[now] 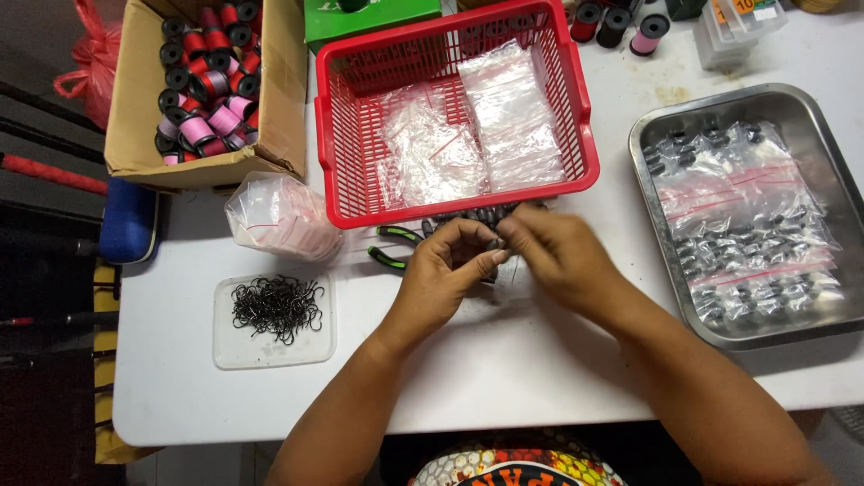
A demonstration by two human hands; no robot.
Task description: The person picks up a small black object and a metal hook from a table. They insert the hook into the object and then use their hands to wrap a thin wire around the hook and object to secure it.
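Note:
My left hand [445,270] and my right hand [558,252] meet over the white table [504,360], just in front of the red basket [450,108]. Their fingertips pinch a small dark sinker [495,243] between them. A row of dark lead sinkers [468,216] lies along the basket's front edge, partly hidden by my fingers. Green-handled pliers [391,247] lie just left of my left hand. A shallow clear lid holds a heap of black fish hooks [277,308] further left.
The red basket holds clear zip bags [477,135]. A steel tray [814,108] at the right carries bagged sinkers. A bundle of empty bags [281,216] lies left. A cardboard box [135,135] of line spools stands at the far left. More spools [621,22] sit behind.

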